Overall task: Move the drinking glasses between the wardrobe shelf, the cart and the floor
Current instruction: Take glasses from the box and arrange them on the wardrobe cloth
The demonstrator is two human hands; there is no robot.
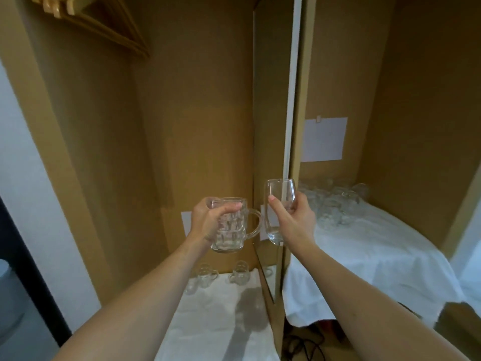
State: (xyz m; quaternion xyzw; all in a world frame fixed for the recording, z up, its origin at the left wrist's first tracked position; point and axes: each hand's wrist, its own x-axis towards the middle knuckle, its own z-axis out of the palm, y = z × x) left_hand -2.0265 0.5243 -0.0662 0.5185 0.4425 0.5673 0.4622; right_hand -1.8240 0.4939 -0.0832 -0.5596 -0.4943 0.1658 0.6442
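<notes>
My left hand (208,221) grips a dimpled glass mug (234,227) by its body, handle pointing right, held up in the air inside the wardrobe. My right hand (291,217) holds a smooth stemless tumbler (277,204) upright, right beside the mug and in front of the wardrobe's middle divider. Below, on a white cloth (216,319), stand three small handled glasses (239,273). In the right compartment several more glasses (335,201) cluster at the back of a white-clothed shelf (377,256).
Wooden hangers (86,19) hang at the upper left. A white paper sheet (324,139) is stuck on the right compartment's back wall. The vertical divider (289,126) stands between both compartments. Dark cables (304,342) lie on the floor under the right shelf.
</notes>
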